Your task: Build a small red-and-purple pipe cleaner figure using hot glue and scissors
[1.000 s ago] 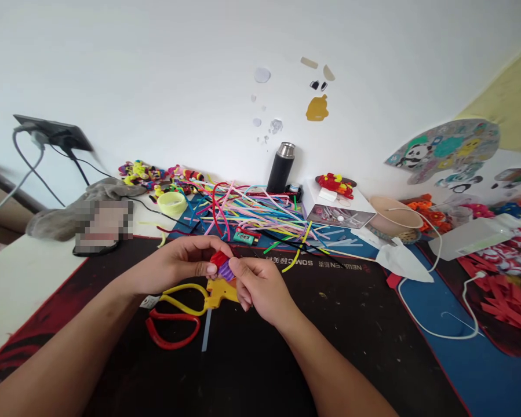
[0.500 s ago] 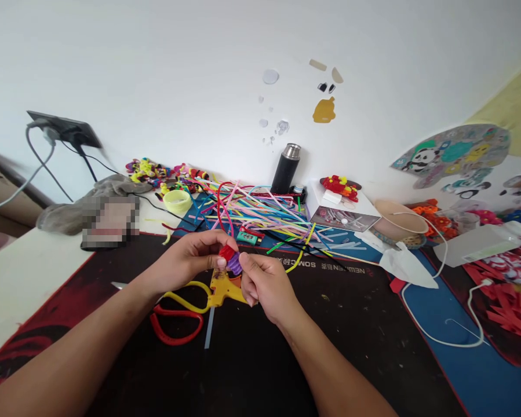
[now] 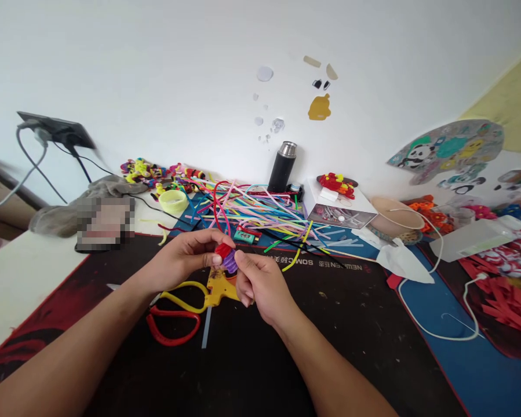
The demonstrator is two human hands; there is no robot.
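Fuzzy red and purple pipe cleaners, bunched into a small piece (image 3: 229,260), sit between my two hands above the dark mat. My left hand (image 3: 195,255) pinches its red side between thumb and fingers. On the purple side, my right hand (image 3: 260,281) presses with thumb and curled fingers. Red strands (image 3: 217,202) rise behind the piece; whether they join it I cannot tell. Just below lies a yellow glue gun (image 3: 217,292), partly covered by my right hand. Scissors with one yellow and one red handle (image 3: 173,330) rest beside it, near a translucent glue stick (image 3: 207,327).
A heap of colourful pipe cleaners (image 3: 251,211) spreads along the back. Behind it stand a black thermos (image 3: 283,168) and a white drawer box (image 3: 342,202). A yellow-green bowl (image 3: 173,201) is at left, a white cable (image 3: 438,336) and red strips (image 3: 510,307) at right.
The whole view has shifted slightly, moving the scene a little to the left. Both hands keep their hold on the red and purple piece, with almost no change in grip.
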